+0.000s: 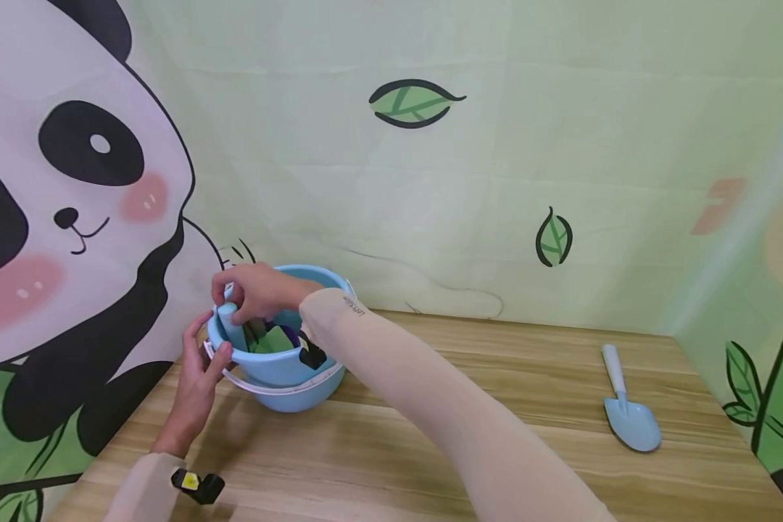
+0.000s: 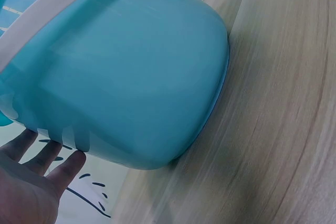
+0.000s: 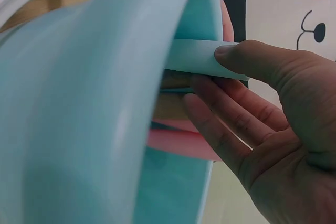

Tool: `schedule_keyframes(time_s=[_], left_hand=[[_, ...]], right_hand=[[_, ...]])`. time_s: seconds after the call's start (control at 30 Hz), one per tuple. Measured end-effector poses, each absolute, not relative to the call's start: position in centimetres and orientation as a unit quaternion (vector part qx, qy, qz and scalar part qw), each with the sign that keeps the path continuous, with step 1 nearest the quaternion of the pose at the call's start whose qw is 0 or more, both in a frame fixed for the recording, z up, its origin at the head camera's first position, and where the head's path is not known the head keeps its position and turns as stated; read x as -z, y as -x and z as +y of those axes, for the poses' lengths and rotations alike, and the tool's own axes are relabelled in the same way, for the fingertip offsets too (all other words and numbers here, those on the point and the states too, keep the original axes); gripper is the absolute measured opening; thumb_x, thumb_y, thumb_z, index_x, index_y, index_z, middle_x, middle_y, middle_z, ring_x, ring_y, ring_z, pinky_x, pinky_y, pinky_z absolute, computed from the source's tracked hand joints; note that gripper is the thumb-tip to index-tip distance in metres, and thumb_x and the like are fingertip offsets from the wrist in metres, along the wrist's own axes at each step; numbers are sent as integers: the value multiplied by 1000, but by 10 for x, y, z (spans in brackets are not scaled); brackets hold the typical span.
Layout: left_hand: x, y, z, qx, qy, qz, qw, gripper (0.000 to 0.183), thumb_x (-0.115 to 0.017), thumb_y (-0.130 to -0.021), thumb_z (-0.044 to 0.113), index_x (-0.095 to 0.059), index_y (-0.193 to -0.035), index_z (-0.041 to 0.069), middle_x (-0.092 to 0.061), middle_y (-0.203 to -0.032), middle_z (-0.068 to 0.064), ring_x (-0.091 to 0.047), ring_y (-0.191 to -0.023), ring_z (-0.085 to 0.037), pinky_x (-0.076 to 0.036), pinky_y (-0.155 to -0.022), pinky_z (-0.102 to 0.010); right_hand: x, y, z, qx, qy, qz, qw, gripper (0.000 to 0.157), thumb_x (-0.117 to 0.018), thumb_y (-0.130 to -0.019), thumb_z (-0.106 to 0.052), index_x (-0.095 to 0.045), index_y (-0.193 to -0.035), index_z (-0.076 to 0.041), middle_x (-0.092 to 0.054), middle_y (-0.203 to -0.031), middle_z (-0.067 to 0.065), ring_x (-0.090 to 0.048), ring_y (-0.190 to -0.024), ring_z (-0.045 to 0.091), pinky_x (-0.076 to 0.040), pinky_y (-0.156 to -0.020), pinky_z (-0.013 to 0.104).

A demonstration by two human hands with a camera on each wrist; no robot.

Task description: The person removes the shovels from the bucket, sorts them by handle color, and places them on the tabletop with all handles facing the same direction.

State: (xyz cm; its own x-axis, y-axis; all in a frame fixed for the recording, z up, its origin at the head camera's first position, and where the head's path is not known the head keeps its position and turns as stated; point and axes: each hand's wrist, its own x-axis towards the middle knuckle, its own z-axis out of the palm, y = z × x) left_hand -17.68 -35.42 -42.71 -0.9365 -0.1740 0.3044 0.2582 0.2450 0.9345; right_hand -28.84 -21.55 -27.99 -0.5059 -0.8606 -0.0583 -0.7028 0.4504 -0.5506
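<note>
A light blue bucket (image 1: pixel 280 395) with a white carrying handle (image 1: pixel 287 388) stands upright at the left of the table. Inside it are a green piece (image 1: pixel 274 341), a dark purple piece, and a pink piece (image 3: pixel 181 142) that shows in the right wrist view. My right hand (image 1: pixel 257 286), over the rim, pinches a light blue tool handle (image 3: pixel 199 57) between thumb and fingers; the tool's lower end is hidden in the bucket. My left hand (image 1: pixel 199 370) rests against the bucket's left side, its fairly straight fingertips touching the outer wall in the left wrist view.
A light blue hand trowel (image 1: pixel 631 424) lies on the right part of the wooden table (image 1: pixel 391 449). Behind the table hangs a pale green backdrop (image 1: pixel 496 159) printed with leaves and a panda. The bucket stands close to the backdrop.
</note>
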Motion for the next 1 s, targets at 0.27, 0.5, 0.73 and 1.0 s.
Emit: schedule_keyframes(time_s=[0.27, 0.5, 0.73, 1.0], left_hand=[[428, 176, -355, 611, 22, -771, 178, 65, -45, -109, 30, -7, -161, 30, -20, -164, -18, -33, -143, -43, -45, -101, -27], [428, 176, -354, 604, 20, -775, 183, 65, -45, -109, 31, -7, -161, 30, -18, -165, -15, -32, -144, -43, -43, -100, -33], [428, 176, -354, 609, 20, -771, 185, 65, -45, -109, 31, -8, -161, 29, -18, -164, -16, -32, -144, -43, -45, -99, -25], [428, 176, -354, 608, 22, -772, 184, 65, -45, -109, 31, -7, -161, 29, -19, -164, -17, -33, -143, -44, -46, -98, -23]], right_hand=[[277, 294, -207, 267, 470, 823, 171, 21, -74, -95, -10, -62, -110, -18, -65, -108, 1, -66, -86, 16, -61, -69, 25], [273, 298, -197, 301, 479, 806, 172, 22, -73, -95, -6, -62, -113, -12, -67, -104, 5, -70, -79, 22, -60, -67, 25], [273, 301, -193, 321, 485, 792, 184, 22, -71, -96, -4, -62, -115, -10, -68, -104, 5, -71, -73, 21, -61, -68, 27], [272, 300, -190, 318, 498, 783, 195, 21, -71, -95, -3, -62, -113, -10, -69, -104, 5, -70, -76, 22, -61, -68, 28]])
